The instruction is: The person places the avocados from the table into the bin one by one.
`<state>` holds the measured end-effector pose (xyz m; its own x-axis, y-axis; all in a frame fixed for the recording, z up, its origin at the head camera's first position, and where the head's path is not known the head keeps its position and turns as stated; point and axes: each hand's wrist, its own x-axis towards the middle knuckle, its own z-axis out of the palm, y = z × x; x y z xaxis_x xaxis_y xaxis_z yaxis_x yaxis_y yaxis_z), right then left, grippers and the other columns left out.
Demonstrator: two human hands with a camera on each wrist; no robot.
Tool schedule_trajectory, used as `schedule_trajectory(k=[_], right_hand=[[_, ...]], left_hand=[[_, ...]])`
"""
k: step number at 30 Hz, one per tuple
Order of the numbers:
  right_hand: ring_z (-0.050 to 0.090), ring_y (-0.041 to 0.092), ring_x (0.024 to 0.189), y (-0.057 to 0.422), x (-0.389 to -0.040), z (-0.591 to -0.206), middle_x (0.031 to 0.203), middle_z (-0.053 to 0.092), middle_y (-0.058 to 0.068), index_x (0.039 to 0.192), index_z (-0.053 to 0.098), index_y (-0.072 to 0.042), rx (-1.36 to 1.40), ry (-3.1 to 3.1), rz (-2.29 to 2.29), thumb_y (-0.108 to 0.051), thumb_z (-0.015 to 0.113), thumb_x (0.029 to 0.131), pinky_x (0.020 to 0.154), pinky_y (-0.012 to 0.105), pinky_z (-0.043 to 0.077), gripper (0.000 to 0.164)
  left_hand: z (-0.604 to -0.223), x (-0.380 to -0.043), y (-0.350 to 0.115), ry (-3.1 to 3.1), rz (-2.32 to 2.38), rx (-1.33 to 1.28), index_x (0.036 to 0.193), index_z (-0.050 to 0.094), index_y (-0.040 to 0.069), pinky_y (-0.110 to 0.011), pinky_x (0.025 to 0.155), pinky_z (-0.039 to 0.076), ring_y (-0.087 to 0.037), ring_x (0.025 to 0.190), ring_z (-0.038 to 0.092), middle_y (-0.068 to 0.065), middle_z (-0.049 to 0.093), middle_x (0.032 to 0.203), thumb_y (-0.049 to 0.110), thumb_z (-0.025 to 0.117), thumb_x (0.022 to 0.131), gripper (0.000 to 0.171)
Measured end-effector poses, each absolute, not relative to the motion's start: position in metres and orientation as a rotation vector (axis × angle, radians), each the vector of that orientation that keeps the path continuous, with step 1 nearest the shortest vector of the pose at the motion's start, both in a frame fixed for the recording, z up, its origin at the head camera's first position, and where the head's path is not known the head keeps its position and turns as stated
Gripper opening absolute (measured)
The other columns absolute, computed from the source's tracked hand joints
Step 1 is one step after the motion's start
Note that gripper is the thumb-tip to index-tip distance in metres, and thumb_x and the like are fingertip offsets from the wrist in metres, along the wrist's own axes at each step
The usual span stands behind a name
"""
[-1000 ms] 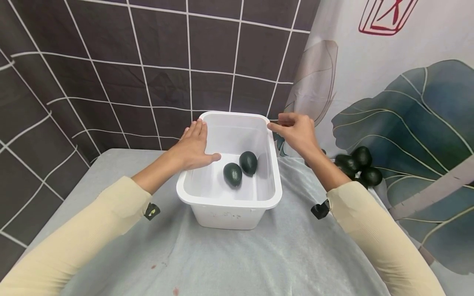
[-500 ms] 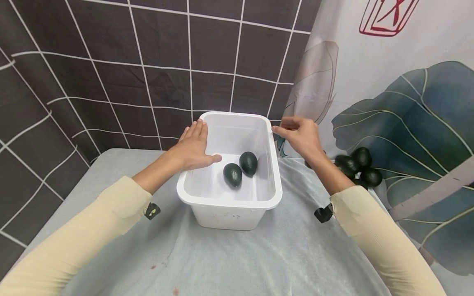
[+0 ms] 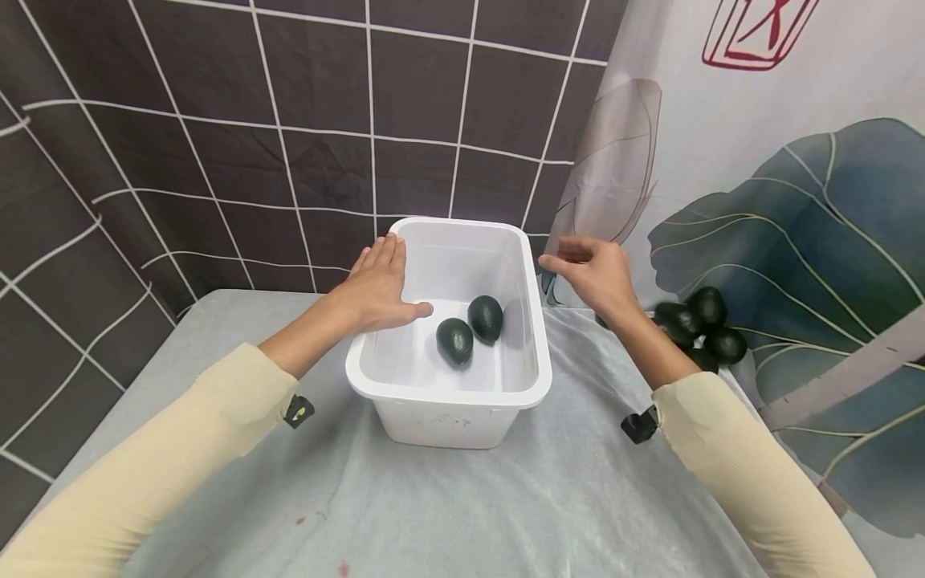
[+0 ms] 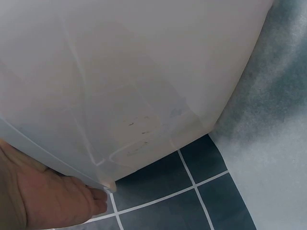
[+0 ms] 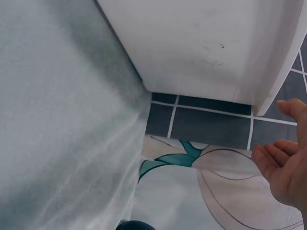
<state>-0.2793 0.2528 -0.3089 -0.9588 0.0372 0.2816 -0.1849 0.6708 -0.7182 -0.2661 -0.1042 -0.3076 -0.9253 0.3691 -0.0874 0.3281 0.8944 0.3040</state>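
Note:
A white plastic tub (image 3: 448, 417) stands on the cloth-covered table with two dark green avocados (image 3: 454, 341) lying on its floor. My left hand (image 3: 376, 293) rests on the tub's left rim, its fingers straight and the thumb reaching over the inside. In the left wrist view that hand (image 4: 57, 199) lies along the rim beside the tub's outer wall. Just off the right rim is my right hand (image 3: 596, 273), holding nothing, its fingers loosely bent. A gap shows between this hand (image 5: 285, 163) and the tub in the right wrist view.
Several more avocados (image 3: 694, 321) are heaped at the table's right edge, partly behind the right forearm. A dark tiled-pattern cloth (image 3: 311, 160) hangs close behind the tub, and a leaf-printed curtain (image 3: 788, 209) hangs on the right. Grey cloth (image 3: 462, 514) covers the table in front.
My right hand has come away from the tub's right rim, moving slightly right and toward me. The left hand, the tub and the avocados have stayed in place.

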Motion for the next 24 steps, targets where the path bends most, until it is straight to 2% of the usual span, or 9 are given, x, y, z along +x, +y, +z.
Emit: schedule_trajectory(k=[1, 2, 5, 8, 9, 15, 18, 21, 24], right_hand=[[0.077, 0.037, 0.133, 0.254, -0.279, -0.310, 0.142, 0.080, 0.018, 0.146, 0.075, -0.004, 0.115, -2.612, 1.170, -0.045, 0.087, 0.099, 0.110, 0.053, 0.061, 0.063], [0.077, 0.037, 0.133, 0.255, -0.279, -0.311, 0.142, 0.080, 0.018, 0.146, 0.075, -0.004, 0.113, -2.613, 1.168, -0.045, 0.087, 0.099, 0.110, 0.052, 0.061, 0.063], [0.077, 0.037, 0.134, 0.259, -0.278, -0.313, 0.142, 0.079, 0.018, 0.146, 0.075, -0.004, 0.103, -2.621, 1.164, -0.046, 0.086, 0.100, 0.108, 0.048, 0.062, 0.064], [0.077, 0.036, 0.133, 0.263, -0.277, -0.316, 0.143, 0.079, 0.018, 0.147, 0.074, -0.004, 0.090, -2.625, 1.165, -0.047, 0.086, 0.099, 0.105, 0.042, 0.061, 0.065], [0.077, 0.035, 0.133, 0.264, -0.277, -0.317, 0.143, 0.079, 0.017, 0.147, 0.074, -0.004, 0.087, -2.627, 1.166, -0.048, 0.086, 0.099, 0.104, 0.041, 0.060, 0.066], [0.076, 0.037, 0.133, 0.270, -0.275, -0.323, 0.144, 0.078, 0.019, 0.147, 0.074, -0.002, 0.082, -2.641, 1.139, -0.047, 0.084, 0.101, 0.105, 0.046, 0.061, 0.065], [0.077, 0.037, 0.132, 0.274, -0.274, -0.325, 0.143, 0.079, 0.019, 0.145, 0.075, -0.002, 0.089, -2.642, 1.122, -0.047, 0.084, 0.100, 0.098, 0.033, 0.060, 0.064], [0.078, 0.037, 0.130, 0.276, -0.273, -0.326, 0.142, 0.080, 0.018, 0.143, 0.076, -0.002, 0.098, -2.639, 1.108, -0.048, 0.084, 0.100, 0.087, 0.019, 0.055, 0.064], [0.079, 0.037, 0.130, 0.279, -0.272, -0.327, 0.142, 0.079, 0.018, 0.143, 0.077, -0.003, 0.095, -2.639, 1.104, -0.049, 0.084, 0.100, 0.084, 0.016, 0.053, 0.064]], left_hand=[[-0.308, -0.268, -0.105, 2.918, 0.430, 0.551, 0.178, -0.006, -0.006, -0.055, 0.147, -0.003, -0.042, 0.179, -0.009, -0.026, -0.013, 0.189, 0.069, 0.061, 0.102, 0.125], [-0.324, -0.284, -0.111, 2.934, 0.417, 0.587, 0.178, -0.006, -0.005, -0.052, 0.147, -0.006, -0.039, 0.179, -0.011, -0.024, -0.013, 0.189, 0.076, 0.057, 0.101, 0.128], [-0.331, -0.290, -0.112, 2.939, 0.407, 0.588, 0.178, -0.009, -0.003, -0.052, 0.147, -0.006, -0.038, 0.179, -0.013, -0.022, -0.016, 0.189, 0.082, 0.055, 0.100, 0.132], [-0.328, -0.286, -0.111, 2.938, 0.416, 0.573, 0.178, -0.009, -0.004, -0.053, 0.146, -0.007, -0.039, 0.179, -0.013, -0.023, -0.016, 0.189, 0.078, 0.057, 0.101, 0.130], [-0.312, -0.270, -0.105, 2.921, 0.432, 0.538, 0.178, -0.008, -0.005, -0.056, 0.146, -0.004, -0.042, 0.179, -0.011, -0.025, -0.016, 0.188, 0.070, 0.060, 0.102, 0.126], [-0.300, -0.258, -0.102, 2.924, 0.421, 0.544, 0.176, -0.005, -0.010, -0.056, 0.147, -0.003, -0.046, 0.178, -0.008, -0.030, -0.012, 0.188, 0.060, 0.063, 0.103, 0.121], [-0.301, -0.259, -0.103, 2.926, 0.423, 0.543, 0.177, -0.004, -0.009, -0.055, 0.147, -0.003, -0.045, 0.179, -0.008, -0.029, -0.010, 0.188, 0.058, 0.063, 0.104, 0.120], [-0.301, -0.260, -0.103, 2.928, 0.420, 0.543, 0.177, -0.004, -0.009, -0.055, 0.147, -0.003, -0.044, 0.179, -0.008, -0.028, -0.010, 0.189, 0.058, 0.063, 0.104, 0.119], [-0.301, -0.260, -0.103, 2.930, 0.414, 0.544, 0.177, -0.003, -0.009, -0.055, 0.147, -0.003, -0.044, 0.179, -0.008, -0.029, -0.010, 0.188, 0.059, 0.063, 0.104, 0.119]])
